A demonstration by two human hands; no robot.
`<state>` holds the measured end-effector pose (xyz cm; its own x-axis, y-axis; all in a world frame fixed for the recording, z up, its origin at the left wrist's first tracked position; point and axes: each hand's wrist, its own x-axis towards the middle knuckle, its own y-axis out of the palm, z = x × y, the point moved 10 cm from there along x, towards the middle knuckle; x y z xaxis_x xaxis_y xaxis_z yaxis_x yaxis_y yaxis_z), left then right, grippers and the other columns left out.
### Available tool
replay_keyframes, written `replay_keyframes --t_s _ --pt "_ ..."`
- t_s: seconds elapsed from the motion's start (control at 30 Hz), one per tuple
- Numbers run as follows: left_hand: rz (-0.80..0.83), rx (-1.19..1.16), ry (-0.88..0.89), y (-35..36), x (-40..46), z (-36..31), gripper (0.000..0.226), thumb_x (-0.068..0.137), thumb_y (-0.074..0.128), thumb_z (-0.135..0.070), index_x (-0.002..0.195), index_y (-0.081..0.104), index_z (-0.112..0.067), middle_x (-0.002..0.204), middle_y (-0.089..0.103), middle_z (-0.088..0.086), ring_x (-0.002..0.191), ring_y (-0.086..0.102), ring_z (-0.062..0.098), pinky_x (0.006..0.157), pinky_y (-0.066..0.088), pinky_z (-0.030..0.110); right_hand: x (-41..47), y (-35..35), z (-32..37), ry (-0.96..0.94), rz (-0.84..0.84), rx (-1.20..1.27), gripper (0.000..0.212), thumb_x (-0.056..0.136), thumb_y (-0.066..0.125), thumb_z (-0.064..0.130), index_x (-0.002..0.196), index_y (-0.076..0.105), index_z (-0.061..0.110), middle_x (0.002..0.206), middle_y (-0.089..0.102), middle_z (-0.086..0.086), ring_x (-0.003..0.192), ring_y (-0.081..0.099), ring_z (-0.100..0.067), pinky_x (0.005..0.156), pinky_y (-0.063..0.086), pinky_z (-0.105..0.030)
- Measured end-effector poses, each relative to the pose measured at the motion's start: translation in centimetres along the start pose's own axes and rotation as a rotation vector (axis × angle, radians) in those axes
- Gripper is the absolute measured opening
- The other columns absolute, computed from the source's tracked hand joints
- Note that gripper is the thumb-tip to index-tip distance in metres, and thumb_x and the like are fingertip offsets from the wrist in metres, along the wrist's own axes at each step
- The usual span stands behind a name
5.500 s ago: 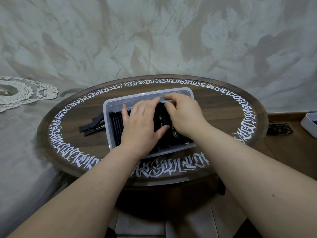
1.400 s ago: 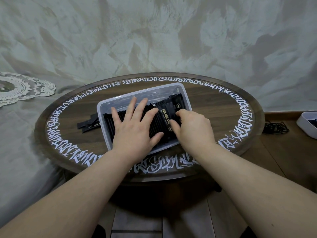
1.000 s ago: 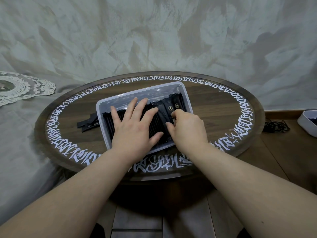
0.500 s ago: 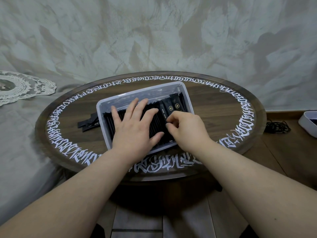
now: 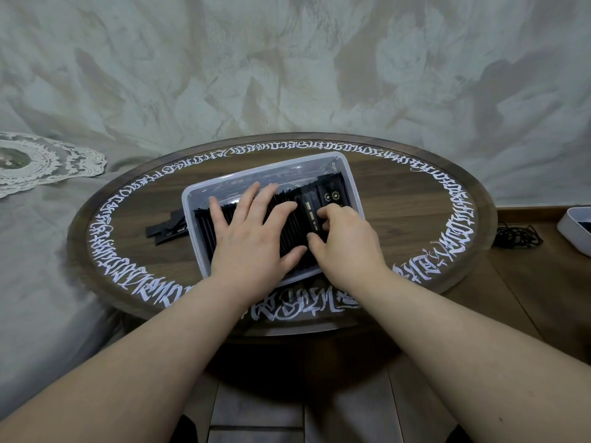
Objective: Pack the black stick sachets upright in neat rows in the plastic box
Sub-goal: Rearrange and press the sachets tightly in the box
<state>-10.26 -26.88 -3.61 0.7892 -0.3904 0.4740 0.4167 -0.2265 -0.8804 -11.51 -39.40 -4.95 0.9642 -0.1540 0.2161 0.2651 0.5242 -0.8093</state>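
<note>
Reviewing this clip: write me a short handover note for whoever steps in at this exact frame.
Left hand: flat, fingers spread, pressing on the upright row of sachets in the plastic box.
Right hand: fingers curled, working sachets at the row's right end; exact grip hidden.
Done: most of the box holds upright rows.
Left: a few sachets at the right end lean face-up; loose sachets lie on the table left of the box.
</note>
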Motion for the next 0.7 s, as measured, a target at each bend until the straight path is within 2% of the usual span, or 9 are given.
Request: replay_keyframes --t_s 0.13,0.3,0.47,0.6,0.7 --pt "0.009 0.006 0.000 0.1 -0.1 0.0 0.064 0.077 0.062 -0.055 0.134 0.047 -0.029 0.153 0.031 0.001 0.146 0.017 0.023 0.109 -0.003 0.066 -0.1 0.1 0.2 -0.032 0.013 0.025 0.033 0.091 0.057 0.029 0.123 0.054 0.020 0.105 0.059 0.005 0.101 0.055 -0.014 0.083 0.042 -0.026" --pt "0.025 0.017 0.000 0.0 -0.1 -0.1 0.068 0.080 0.051 -0.057 0.141 0.039 -0.030 0.153 0.029 0.000 0.145 0.017 0.021 0.109 -0.004 0.065 -0.3 0.4 0.3 -0.070 0.028 0.051 0.026 0.091 0.058 0.030 0.116 0.059 0.021 0.087 0.056 0.011 0.083 0.051 -0.008 0.074 0.041 -0.022" --pt "-0.044 -0.020 0.002 -1.0 0.8 0.0 0.049 0.088 0.048 -0.041 0.134 0.049 -0.025 0.140 0.047 0.003 0.133 0.038 0.024 0.107 0.005 0.070 -0.5 0.6 0.5 -0.098 0.062 0.044 0.031 0.092 0.057 0.030 0.122 0.059 0.022 0.093 0.060 0.008 0.087 0.054 -0.010 0.080 0.045 -0.026" --pt "-0.042 -0.043 -0.029 -1.2 1.6 0.0 0.054 0.089 0.043 -0.049 0.139 0.044 -0.028 0.134 0.052 -0.002 0.129 0.043 0.022 0.109 0.008 0.066 -0.8 0.8 0.9 -0.118 0.085 0.031 0.033 0.093 0.057 0.030 0.125 0.059 0.025 0.100 0.062 0.005 0.093 0.056 -0.013 0.080 0.045 -0.026" --pt "-0.036 -0.033 -0.045 -1.2 1.9 0.1 0.055 0.088 0.045 -0.054 0.135 0.048 -0.028 0.130 0.056 -0.003 0.125 0.048 0.021 0.109 0.013 0.064 -0.9 1.0 1.0 -0.123 0.110 0.017 0.034 0.093 0.054 0.029 0.126 0.058 0.026 0.104 0.062 0.003 0.096 0.056 -0.016 0.080 0.045 -0.027"
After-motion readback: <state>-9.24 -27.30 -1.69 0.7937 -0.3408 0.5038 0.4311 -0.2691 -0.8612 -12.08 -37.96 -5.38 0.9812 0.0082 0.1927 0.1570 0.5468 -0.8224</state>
